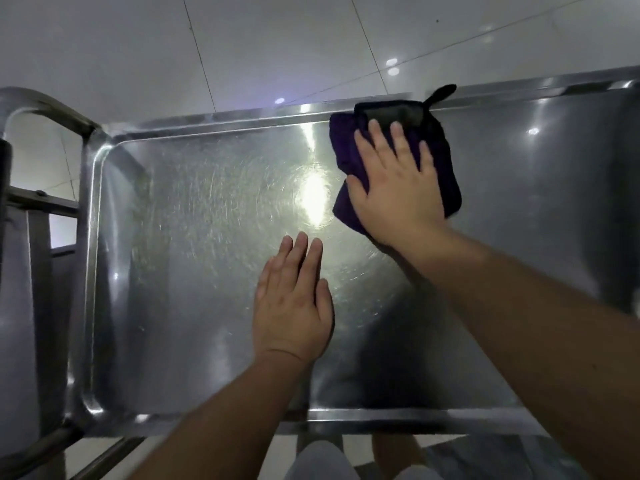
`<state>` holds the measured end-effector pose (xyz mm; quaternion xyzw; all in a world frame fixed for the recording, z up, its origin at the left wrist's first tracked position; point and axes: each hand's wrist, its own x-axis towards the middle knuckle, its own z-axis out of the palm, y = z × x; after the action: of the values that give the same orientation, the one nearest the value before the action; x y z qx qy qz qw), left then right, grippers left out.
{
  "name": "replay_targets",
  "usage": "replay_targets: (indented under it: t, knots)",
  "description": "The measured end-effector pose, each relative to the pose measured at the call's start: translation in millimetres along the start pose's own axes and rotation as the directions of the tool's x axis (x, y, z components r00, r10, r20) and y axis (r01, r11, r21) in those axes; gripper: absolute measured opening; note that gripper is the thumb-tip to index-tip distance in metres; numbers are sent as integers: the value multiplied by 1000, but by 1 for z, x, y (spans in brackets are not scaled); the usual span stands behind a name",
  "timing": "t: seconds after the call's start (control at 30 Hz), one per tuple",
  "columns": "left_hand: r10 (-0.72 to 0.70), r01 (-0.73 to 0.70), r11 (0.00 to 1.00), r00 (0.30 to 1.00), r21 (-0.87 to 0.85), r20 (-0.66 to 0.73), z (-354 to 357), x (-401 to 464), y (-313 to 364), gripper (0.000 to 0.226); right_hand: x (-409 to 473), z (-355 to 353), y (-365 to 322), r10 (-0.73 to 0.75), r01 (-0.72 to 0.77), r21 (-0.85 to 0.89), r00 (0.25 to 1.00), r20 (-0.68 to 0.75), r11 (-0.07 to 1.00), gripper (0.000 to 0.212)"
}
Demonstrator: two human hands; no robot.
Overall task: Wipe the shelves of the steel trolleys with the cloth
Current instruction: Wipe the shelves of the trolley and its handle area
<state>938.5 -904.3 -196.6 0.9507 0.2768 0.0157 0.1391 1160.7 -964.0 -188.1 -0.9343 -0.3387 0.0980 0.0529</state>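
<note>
1. Over the top shelf (214, 271) of a steel trolley (88, 216) the wiping is under way; the right hand (398, 188) presses flat, fingers straight, on the purple cloth (446, 171), which lies at about one o'clock on the shelf, against the far rim.
2. Left hand (294, 306) rests flat and released on bare steel near six o'clock, grasping nothing, likely steadying.
3. Next, I judge, the cloth wants drawing across toward nine o'clock, where the steel shows swirled marks; even pressure into the corners matters.
4. No brand, label or writing can be read anywhere.
</note>
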Motion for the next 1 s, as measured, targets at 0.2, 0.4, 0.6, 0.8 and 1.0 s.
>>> replay_targets:
  t: [0.2, 0.4, 0.6, 0.8, 1.0]
  knots:
    - [3, -3, 1000, 1000, -3, 18, 0, 0, -1, 59, -207, 32, 7, -156, 156, -12, 987, 46, 988, 69]
    - [9, -9, 1000, 1000, -1, 8, 0, -1, -2, 58, -266, 37, 12, -238, 237, 26, 962, 136, 971, 68]
    - [24, -24, 1000, 1000, -5, -3, 1, -1, -1, 57, -110, 16, 7, -125, 125, -5, 992, -33, 992, 60]
    - [28, -28, 999, 999, -19, -17, 3, -2, -3, 57, -41, 12, -19, 62, -61, 26, 998, -32, 998, 55]
    - [23, -22, 999, 1000, -44, 16, 2, -2, -5, 58, -151, 24, -18, -186, 185, 67, 982, 14, 980, 47]
